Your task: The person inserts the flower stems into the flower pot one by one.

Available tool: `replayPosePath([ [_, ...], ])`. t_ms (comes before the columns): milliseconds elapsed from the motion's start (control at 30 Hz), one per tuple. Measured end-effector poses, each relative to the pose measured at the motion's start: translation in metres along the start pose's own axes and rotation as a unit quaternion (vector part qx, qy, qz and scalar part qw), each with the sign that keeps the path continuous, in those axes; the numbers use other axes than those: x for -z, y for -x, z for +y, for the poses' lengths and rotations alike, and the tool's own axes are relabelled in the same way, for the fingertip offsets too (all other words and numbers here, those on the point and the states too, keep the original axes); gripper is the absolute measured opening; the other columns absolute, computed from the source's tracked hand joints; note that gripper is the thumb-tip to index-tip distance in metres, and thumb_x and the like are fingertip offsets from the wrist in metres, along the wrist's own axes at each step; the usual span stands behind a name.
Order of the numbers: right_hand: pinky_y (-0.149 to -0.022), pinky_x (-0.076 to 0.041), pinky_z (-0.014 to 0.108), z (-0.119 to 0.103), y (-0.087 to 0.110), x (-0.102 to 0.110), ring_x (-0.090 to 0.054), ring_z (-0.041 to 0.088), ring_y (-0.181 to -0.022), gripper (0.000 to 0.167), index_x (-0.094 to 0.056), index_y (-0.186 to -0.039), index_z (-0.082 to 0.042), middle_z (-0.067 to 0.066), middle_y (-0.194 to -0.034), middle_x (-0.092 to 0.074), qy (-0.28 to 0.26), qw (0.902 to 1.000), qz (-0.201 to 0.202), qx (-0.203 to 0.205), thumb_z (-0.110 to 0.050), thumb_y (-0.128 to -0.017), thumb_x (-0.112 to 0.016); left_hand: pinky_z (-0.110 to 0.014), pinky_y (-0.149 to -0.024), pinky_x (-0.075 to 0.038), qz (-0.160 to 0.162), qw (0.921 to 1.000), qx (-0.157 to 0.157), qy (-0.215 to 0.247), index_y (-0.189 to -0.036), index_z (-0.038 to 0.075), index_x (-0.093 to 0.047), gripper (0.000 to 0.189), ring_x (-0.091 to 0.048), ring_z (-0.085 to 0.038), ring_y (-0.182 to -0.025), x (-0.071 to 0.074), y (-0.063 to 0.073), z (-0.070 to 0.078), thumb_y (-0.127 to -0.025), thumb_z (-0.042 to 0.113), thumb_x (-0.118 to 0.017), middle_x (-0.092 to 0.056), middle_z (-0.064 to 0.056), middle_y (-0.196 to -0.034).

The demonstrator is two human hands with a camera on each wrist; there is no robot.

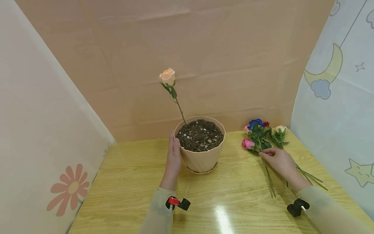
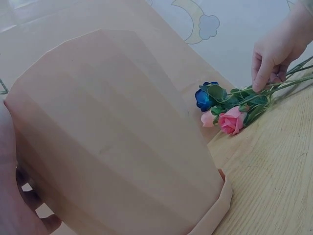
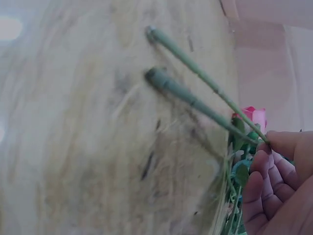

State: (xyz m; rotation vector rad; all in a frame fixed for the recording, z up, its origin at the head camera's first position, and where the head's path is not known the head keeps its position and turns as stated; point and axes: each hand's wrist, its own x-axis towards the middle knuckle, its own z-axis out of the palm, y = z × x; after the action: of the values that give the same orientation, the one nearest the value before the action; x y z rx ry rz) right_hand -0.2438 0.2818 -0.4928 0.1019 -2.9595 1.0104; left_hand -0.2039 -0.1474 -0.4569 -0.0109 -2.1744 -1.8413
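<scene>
Your left hand lay flat against the side of the pot, fingers straight, likely to keep it from tipping. Your right hand reached to the bunch of flowers lying on the table, fingertips pinching the stems to pick one

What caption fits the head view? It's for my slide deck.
Left hand steadies a soil-filled pot; right hand touches roses lying on the table.
</scene>
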Motion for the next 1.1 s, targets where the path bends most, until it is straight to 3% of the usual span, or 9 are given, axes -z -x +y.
replayPosePath([
  [200,-0.061,-0.048,0.038,-0.013,0.004,0.006,-0.062,0.025,-0.076,0.058,-0.073,-0.134,0.005,0.014,-0.103,-0.078,-0.049,0.9985,0.013,-0.020,-0.049,-0.112,-0.065,-0.066,-0.131,-0.017,-0.001,1.0000,0.000,0.004,-0.180,0.029,-0.014,0.063,-0.018,-0.038,-0.167,0.000,0.000,0.000,-0.122,0.050,-0.028,-0.015,-0.010,-0.184],
  [467,-0.059,-0.053,0.035,-0.038,0.008,0.020,-0.073,0.031,-0.089,0.065,-0.071,-0.141,0.003,0.020,-0.113,-0.077,-0.114,0.9921,0.047,-0.019,-0.054,-0.110,-0.066,-0.066,-0.131,-0.017,-0.001,1.0000,-0.004,0.001,-0.180,0.027,-0.013,0.064,-0.018,-0.038,-0.167,0.000,0.000,0.000,-0.122,0.050,-0.028,-0.014,-0.009,-0.184],
  [633,-0.063,-0.057,0.031,-0.051,0.007,0.027,-0.075,0.019,-0.087,0.063,-0.074,-0.139,-0.001,0.009,-0.105,-0.079,-0.133,0.9883,0.074,-0.001,-0.056,-0.108,-0.069,-0.066,-0.131,-0.017,0.000,1.0000,-0.002,0.000,-0.180,0.026,-0.013,0.064,-0.017,-0.038,-0.167,0.000,0.000,0.000,-0.122,0.050,-0.027,-0.014,-0.009,-0.184],
  [800,-0.065,-0.058,0.025,-0.069,0.006,0.037,-0.070,0.006,-0.081,0.059,-0.076,-0.138,-0.005,0.003,-0.101,-0.078,-0.166,0.9805,0.105,0.011,-0.055,-0.106,-0.072,-0.066,-0.131,-0.017,0.001,1.0000,-0.005,0.001,-0.180,0.025,-0.014,0.063,-0.018,-0.038,-0.167,-0.001,0.000,0.001,-0.122,0.048,-0.027,-0.014,-0.010,-0.184],
  [1100,-0.073,-0.058,0.014,-0.121,-0.003,0.052,-0.073,0.004,-0.086,0.055,-0.078,-0.132,-0.002,-0.017,-0.097,-0.077,-0.246,0.9577,0.142,0.043,-0.048,-0.102,-0.080,-0.065,-0.132,-0.017,0.006,1.0000,-0.001,0.004,-0.180,0.026,-0.015,0.063,-0.017,-0.037,-0.167,-0.001,0.000,0.000,-0.122,0.048,-0.028,-0.015,-0.009,-0.184],
])
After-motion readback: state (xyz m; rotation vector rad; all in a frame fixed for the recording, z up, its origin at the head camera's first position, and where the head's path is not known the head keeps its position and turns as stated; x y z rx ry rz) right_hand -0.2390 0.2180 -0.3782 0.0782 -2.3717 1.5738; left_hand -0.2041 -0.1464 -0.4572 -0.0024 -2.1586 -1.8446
